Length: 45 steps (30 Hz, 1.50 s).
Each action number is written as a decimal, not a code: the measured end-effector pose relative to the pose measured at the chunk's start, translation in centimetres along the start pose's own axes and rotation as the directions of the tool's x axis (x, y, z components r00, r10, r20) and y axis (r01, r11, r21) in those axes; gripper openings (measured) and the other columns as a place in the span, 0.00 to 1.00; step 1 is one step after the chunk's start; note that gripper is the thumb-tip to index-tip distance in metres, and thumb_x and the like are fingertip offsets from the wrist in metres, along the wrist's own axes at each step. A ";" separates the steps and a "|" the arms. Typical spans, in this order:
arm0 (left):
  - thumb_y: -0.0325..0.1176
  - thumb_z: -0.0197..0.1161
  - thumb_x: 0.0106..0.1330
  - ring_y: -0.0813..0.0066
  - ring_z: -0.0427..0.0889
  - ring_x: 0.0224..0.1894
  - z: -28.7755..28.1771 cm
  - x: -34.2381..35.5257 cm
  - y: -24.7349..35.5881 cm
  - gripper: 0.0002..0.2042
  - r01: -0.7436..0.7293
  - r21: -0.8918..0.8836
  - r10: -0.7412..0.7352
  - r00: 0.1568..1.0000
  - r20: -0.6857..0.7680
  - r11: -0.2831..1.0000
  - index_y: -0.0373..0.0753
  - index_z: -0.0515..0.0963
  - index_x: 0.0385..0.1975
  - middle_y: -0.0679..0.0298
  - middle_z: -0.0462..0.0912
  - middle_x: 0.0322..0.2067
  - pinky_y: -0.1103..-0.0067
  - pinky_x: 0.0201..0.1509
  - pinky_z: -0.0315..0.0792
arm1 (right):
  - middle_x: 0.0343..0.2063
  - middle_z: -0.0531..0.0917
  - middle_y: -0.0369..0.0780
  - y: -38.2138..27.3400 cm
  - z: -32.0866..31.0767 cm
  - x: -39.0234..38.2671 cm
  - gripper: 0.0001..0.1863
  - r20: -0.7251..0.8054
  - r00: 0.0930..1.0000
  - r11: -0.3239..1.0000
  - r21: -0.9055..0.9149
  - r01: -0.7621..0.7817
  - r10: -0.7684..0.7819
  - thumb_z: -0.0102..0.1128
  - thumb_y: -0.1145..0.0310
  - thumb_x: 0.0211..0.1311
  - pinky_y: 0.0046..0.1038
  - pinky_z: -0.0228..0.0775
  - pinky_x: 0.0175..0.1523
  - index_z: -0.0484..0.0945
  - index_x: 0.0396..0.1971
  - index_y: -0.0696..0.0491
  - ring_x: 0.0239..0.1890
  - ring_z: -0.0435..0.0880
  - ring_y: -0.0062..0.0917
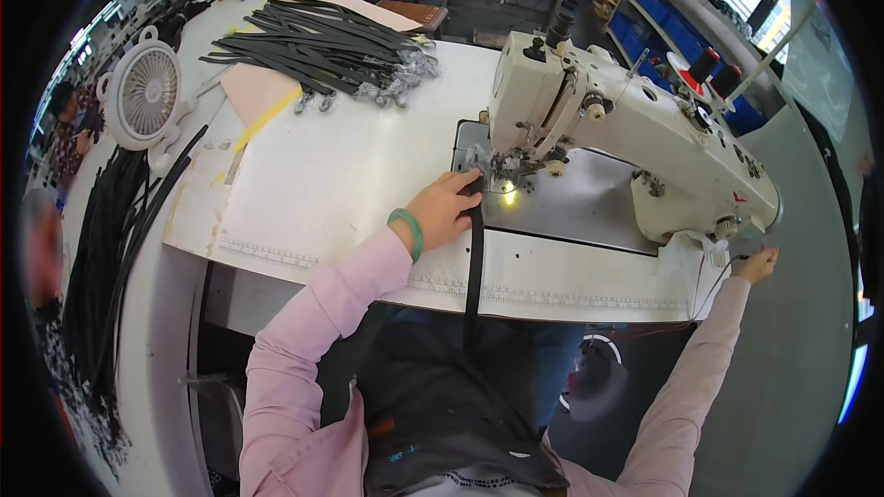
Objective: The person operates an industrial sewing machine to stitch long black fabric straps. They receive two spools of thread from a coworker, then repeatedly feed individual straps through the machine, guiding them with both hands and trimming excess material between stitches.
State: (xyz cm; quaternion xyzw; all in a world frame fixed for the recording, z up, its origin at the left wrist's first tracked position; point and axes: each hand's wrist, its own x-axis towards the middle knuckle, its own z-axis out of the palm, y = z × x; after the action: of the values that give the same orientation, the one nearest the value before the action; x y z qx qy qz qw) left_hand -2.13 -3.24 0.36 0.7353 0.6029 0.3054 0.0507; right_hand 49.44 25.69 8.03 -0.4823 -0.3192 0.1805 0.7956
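Note:
My left hand, with a green bangle at its wrist, holds a black strap close to the needle of a white sewing machine. The strap runs from under my fingers across the table's front edge and down to my lap. By the machine's lit presser foot, a clear, crumpled plastic-looking piece lies at the strap's far end. Far to the right, my right hand is closed beside the machine's right end, near a white plastic bag. What its fingers hold is too small to make out.
A pile of black straps with clear-wrapped ends lies at the back left. More long black strips hang at the left, below a small white fan. Dark thread spools stand behind the machine. A ruler strip follows the table's front edge.

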 end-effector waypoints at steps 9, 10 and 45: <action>0.24 0.61 0.49 0.57 0.69 0.50 1.2 -0.1 0.5 0.15 0.088 0.201 -0.036 0.967 -0.252 0.976 0.35 0.75 0.40 0.54 0.71 0.49 0.69 0.54 0.62 | 0.44 0.77 0.45 2.0 3.5 12.9 0.26 0.605 0.784 0.642 -0.547 0.537 -0.140 0.40 0.50 0.63 0.28 0.63 0.52 0.72 0.48 0.55 0.46 0.75 0.33; 0.24 0.61 0.49 0.57 0.70 0.50 1.4 0.6 0.4 0.15 0.070 0.200 -0.016 0.965 -0.263 0.977 0.34 0.75 0.40 0.53 0.72 0.47 0.69 0.54 0.63 | 0.45 0.76 0.46 0.6 4.4 14.2 0.27 0.664 0.731 0.522 -0.573 0.632 -0.156 0.40 0.48 0.62 0.30 0.62 0.53 0.73 0.47 0.55 0.49 0.74 0.36; 0.24 0.59 0.44 0.54 0.68 0.49 2.0 2.8 0.0 0.19 -0.097 0.267 0.121 0.990 -0.072 0.959 0.33 0.74 0.41 0.46 0.72 0.44 0.74 0.54 0.65 | 0.45 0.76 0.46 -0.5 7.2 19.7 0.28 0.706 0.657 0.584 -0.659 0.474 0.263 0.41 0.49 0.62 0.29 0.59 0.54 0.69 0.51 0.58 0.48 0.72 0.32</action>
State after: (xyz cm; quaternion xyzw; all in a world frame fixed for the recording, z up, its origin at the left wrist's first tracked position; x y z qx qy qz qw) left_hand -0.85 -0.09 -0.12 0.7534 0.5983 0.2572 -0.0908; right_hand 58.91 41.88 17.45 -0.6452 -0.6911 0.1425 0.2930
